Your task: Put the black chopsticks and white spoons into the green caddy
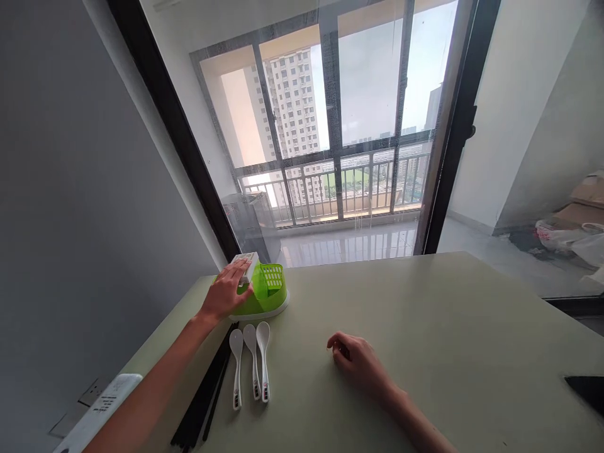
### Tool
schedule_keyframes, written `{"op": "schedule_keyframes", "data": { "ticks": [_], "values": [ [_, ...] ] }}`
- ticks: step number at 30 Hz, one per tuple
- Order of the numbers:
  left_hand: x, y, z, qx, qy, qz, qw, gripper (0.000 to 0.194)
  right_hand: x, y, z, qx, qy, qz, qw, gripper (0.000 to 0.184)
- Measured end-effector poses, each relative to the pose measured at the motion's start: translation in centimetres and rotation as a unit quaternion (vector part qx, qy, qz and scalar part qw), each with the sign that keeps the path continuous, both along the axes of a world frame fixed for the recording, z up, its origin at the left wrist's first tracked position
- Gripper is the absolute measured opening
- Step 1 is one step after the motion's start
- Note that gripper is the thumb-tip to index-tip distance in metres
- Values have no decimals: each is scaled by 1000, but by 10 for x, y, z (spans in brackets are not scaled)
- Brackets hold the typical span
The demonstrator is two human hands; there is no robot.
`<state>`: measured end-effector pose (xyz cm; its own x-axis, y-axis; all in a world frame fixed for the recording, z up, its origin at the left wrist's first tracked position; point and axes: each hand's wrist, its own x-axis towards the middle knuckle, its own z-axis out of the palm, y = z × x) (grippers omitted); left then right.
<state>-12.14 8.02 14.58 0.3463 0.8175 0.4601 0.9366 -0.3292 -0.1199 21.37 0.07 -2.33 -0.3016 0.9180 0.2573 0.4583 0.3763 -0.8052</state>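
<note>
The green holder (255, 306) with a white base stands at the far left part of the tabletop (425, 327), close to its far edge. Its right end has a small wall with many rectangular openings. At its left part there is a white box-like piece (248, 275), and the left hand (229, 291) lies over this piece. The fingers of this hand are stretched across the top and the thumb is well apart, pointing to the right along the near side; I cannot tell if it grips the piece or only rests there.

Just on the near side of the holder lie three white spoons (264, 362), their bowls to the far side and their handles to the near side. The handle ends carry small dark and red marks. On the left of the spoons lies a bundle of black sticks (207, 390), slanting, with one stick a little apart.

The right hand (357, 360) rests on the tabletop, to the right of the spoons and well apart from them. Its fingers are bent loosely, with a narrow opening toward the thumb.

At the near left is a white power strip (107, 402), partly behind the left forearm. At the right edge a dark object (585, 391) is cut by the border. Behind the tabletop is a glass door (302, 245), and beyond it a balcony railing (353, 182).
</note>
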Motion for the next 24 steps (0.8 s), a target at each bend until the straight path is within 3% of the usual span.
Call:
{"op": "schedule_keyframes", "data": {
  "ticks": [3, 6, 8, 11, 14, 18, 21, 24],
  "values": [
    [8, -7, 0, 12, 9, -6, 1000, 57, -1, 0, -2, 1, -3, -1, 1000, 25],
    [36, -20, -8, 48, -10, -43, 998, 53, -2, 1, -3, 2, -8, -1, 1000, 25],
    [63, -33, -20, 47, -50, -80, 994, 50, -2, 2, -3, 2, -10, -1, 1000, 25],
    [109, -51, -48, -28, -131, -136, 982, 43, -2, 1, -3, 8, -9, 1, 1000, 25],
    [151, -66, -85, -143, -213, -188, 948, 38, -2, 2, -7, 24, -12, -7, 1000, 25],
    [193, -78, -128, -258, -332, -226, 879, 37, -2, 3, -15, 24, -28, -10, 999, 25],
    [209, -82, -144, -278, -407, -196, 848, 39, -1, 4, -17, 7, -45, -13, 999, 24],
    [212, -83, -147, -281, -442, -173, 834, 39, 0, 4, -16, -5, -48, -17, 999, 21]
  ]
}}
